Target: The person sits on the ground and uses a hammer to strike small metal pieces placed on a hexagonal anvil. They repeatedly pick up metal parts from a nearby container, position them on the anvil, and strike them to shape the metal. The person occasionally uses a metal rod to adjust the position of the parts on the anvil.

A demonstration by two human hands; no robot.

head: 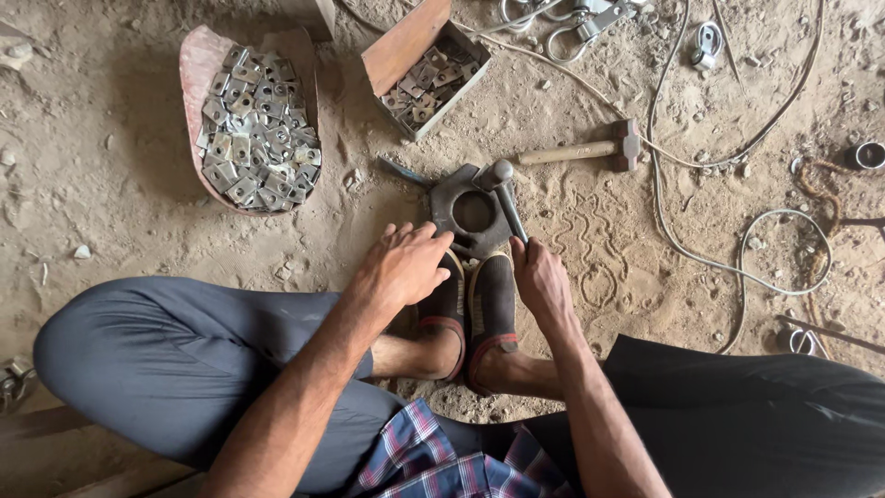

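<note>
The sandy floor (pixel 120 231) was the biggest thing there, and a person sat on it with both knees spread wide. The two feet in dark shoes (pixel 470 309) met in the middle and pressed against a heavy metal block (pixel 470 214) with a round hole in it. The block lay flat on the sand, just in front of the toes.

To the left lay a red scoop-shaped tray (pixel 195 69) piled with small shiny metal plates (pixel 258 129). Near it stood an open box (pixel 406 46) with more of the same plates inside. A hammer (pixel 590 148) with a wooden handle lay to the right of the block, and a thin wire (pixel 728 267) curled over the sand further right.

The left hand (pixel 401 267) rested on the near edge of the block, its fingers bent and a little apart, touching the metal. The right hand (pixel 539 277) was clamped on a thin metal rod (pixel 505 198) that stood slanted over the block, its round top by the hole.
</note>
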